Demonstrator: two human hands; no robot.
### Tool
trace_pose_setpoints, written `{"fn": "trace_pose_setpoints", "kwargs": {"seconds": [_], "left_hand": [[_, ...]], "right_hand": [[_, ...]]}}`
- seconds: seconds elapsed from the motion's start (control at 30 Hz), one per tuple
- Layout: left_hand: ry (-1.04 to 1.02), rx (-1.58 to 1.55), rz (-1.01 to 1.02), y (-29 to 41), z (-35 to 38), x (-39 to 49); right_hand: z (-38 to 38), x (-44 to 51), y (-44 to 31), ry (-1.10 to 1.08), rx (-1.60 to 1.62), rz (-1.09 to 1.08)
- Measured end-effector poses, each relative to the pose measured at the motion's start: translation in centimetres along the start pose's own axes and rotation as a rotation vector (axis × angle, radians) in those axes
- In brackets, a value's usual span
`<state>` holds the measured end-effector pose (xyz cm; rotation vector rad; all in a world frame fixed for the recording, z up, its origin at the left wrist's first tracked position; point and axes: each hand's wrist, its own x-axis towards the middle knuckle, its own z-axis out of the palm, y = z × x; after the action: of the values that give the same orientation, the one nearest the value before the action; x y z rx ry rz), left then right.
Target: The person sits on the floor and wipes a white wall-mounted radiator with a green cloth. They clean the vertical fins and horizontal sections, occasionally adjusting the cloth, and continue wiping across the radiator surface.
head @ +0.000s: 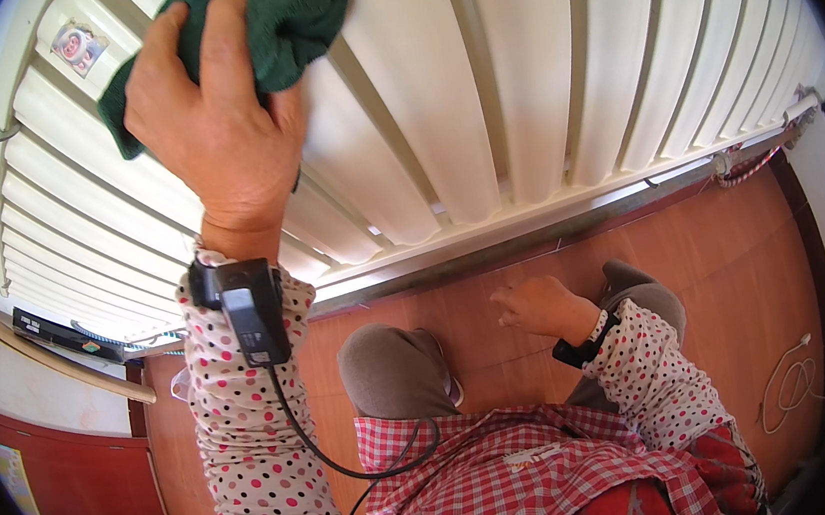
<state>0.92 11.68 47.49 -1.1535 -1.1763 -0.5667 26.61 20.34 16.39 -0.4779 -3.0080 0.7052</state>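
Observation:
My left hand (218,127) presses a folded dark green cloth (301,20) against the upper left of a white column radiator (436,119). Its fingers are spread over the cloth, and the palm side is hidden. A cartoon sticker (80,47) is stuck on the radiator just left of the cloth. Lower down, my right hand (546,309) hangs in front of my knee, above the reddish tiled floor (498,358). Its fingers are loosely bent, and nothing shows in it. A black device (253,316) with a cable is strapped to my left wrist; a black band (587,345) circles the right one.
A metal hook (6,134) sticks out from the radiator's left edge. At its lower right are a pipe fitting (723,163) and a twisted cord (750,173). A white cable (785,395) lies coiled on the floor at right. A red cabinet (78,489) stands at lower left.

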Motion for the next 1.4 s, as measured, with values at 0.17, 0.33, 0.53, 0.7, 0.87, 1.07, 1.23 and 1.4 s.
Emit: {"fn": "trace_pose_setpoints", "kwargs": {"seconds": [0.17,0.33,0.53,0.7,0.87,1.07,1.23,1.4], "left_hand": [[-0.04,-0.043,-0.027,2.0,0.2,-3.4],[-0.181,-0.078,-0.104,4.8,-0.4,-8.0],[-0.237,-0.107,-0.169,9.4,-0.7,-14.8],[-0.292,-0.141,-0.209,11.4,-1.0,-18.9],[-0.363,-0.158,-0.227,12.9,-1.4,-22.1],[-0.462,-0.202,-0.221,14.0,-2.5,-24.9],[-0.521,-0.264,-0.259,13.6,-3.1,-24.7],[-0.521,-0.4,-0.297,12.2,-4.2,-21.5]], "right_hand": [[0.4,0.1,0.4,0.025,-0.04,-0.039],[0.9,0.2,0.9,0.018,-0.044,-0.049],[0.7,0.0,0.7,0.047,-0.06,-0.063],[0.0,-0.1,0.1,-0.017,-0.05,-0.014],[0.2,0.1,0.3,-0.03,-0.047,0.004],[0.6,0.2,0.9,0.051,-0.059,-0.07],[-0.3,0.2,0.3,-0.08,-0.05,0.007],[-0.8,0.1,-0.2,-0.057,-0.058,-0.001]]}}
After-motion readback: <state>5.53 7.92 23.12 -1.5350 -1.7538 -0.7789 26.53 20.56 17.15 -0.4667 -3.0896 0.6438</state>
